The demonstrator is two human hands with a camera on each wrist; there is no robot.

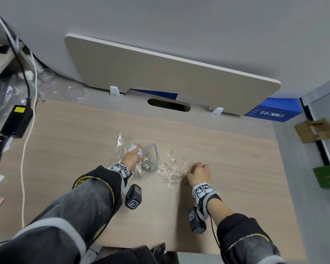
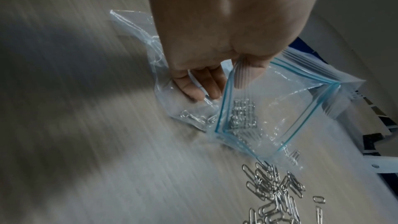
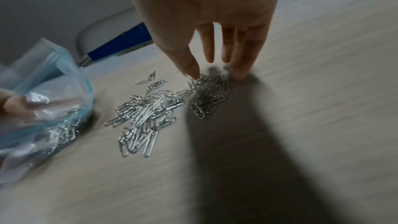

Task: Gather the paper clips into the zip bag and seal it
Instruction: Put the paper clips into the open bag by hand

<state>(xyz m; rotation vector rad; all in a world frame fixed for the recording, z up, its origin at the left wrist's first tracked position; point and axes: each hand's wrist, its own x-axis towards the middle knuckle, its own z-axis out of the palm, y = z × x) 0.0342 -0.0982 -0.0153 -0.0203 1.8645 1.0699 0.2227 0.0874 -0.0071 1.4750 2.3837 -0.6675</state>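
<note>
A clear zip bag (image 1: 152, 151) with a blue zip line lies on the wooden desk, its mouth facing right and held wide. My left hand (image 1: 131, 158) pinches the bag's rim (image 2: 228, 83), thumb on the inner side and fingers behind. A heap of silver paper clips (image 1: 147, 164) sits inside the bag (image 2: 280, 108). Loose paper clips (image 1: 171, 171) are scattered just right of the mouth. My right hand (image 1: 198, 171) reaches down on the right end of that pile (image 3: 150, 113), straight thumb and fingers (image 3: 242, 72) touching the desk on either side of a small cluster.
A second crumpled clear plastic bag (image 1: 120, 147) lies behind the zip bag. A black power adapter (image 1: 16, 120) and a white cord (image 1: 24, 168) are at the left edge. A beige panel (image 1: 160, 73), a cable hole (image 1: 169, 104) and a blue box (image 1: 272, 112) line the back.
</note>
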